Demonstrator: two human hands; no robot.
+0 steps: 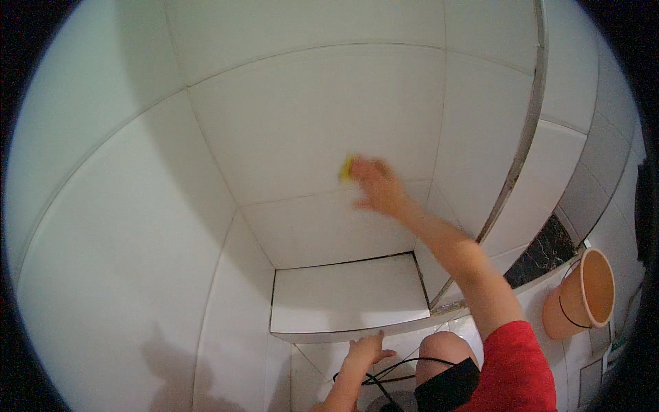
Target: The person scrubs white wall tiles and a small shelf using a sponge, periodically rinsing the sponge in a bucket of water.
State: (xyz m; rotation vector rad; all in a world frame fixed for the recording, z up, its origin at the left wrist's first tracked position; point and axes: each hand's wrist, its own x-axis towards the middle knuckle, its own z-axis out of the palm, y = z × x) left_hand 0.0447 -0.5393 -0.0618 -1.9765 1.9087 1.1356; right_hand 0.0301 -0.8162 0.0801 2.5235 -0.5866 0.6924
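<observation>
My right hand (pixel 378 188), slightly blurred, is closed around a yellow sponge or scrubbing pad (pixel 347 169) and presses it to the white wall tiles (pixel 309 118). Part of the pad is hidden under the fingers. Lower down, my left hand (pixel 366 350) is near the front edge of a low white tiled ledge (pixel 345 298), fingers spread, holding nothing. Whether its fingertips touch the ledge cannot be told.
An orange plastic bucket (pixel 564 309) with a black handle stands at the right. Black cables (pixel 391 378) lie below the ledge, close to my bare knee. A dirty grey vertical strip (pixel 530 123) edges the wall's right side. Another white tiled wall (pixel 123 232) is at left.
</observation>
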